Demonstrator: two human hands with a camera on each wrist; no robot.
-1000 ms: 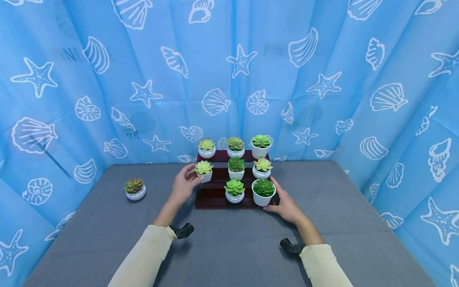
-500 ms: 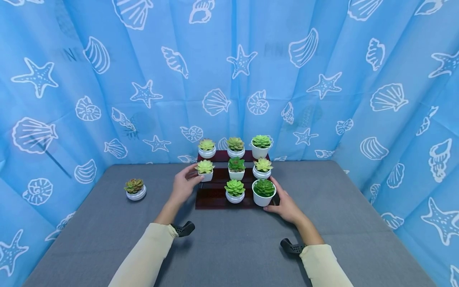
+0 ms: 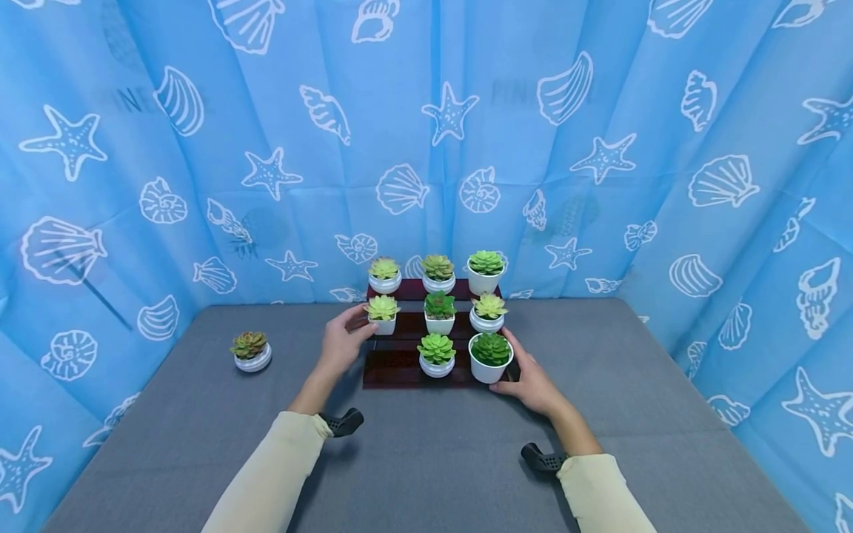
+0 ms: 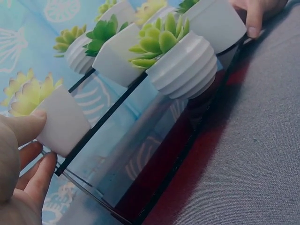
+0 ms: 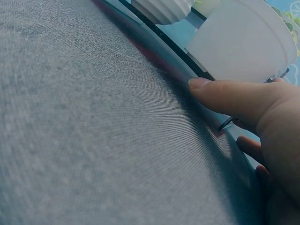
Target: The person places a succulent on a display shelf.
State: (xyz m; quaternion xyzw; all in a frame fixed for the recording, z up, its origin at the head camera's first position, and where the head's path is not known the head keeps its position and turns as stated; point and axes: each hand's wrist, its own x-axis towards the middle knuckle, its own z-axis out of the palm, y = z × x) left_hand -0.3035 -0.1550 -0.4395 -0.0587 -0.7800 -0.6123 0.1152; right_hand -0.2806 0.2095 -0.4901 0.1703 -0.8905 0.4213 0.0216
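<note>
A dark red three-tier plant stand bears several small potted succulents in white pots. At the left end of its middle tier, my left hand holds a square-potted pale green succulent. In the left wrist view, the thumb presses the front of that white pot and the fingers lie under and behind it, by the shelf edge. My right hand grips the stand's lower right corner, thumb along the front shelf edge beside the round-potted dark green succulent. Some right fingers are hidden.
A reddish-green succulent in a white ribbed pot stands apart on the grey tablecloth, left of the stand. A bright green succulent sits mid-way on the lowest tier. The blue shell-patterned curtain hangs right behind the stand.
My left hand has shifted the square-potted pale green succulent slightly to the right, and the pot has become more upright. My right hand has stayed at the stand's corner.
</note>
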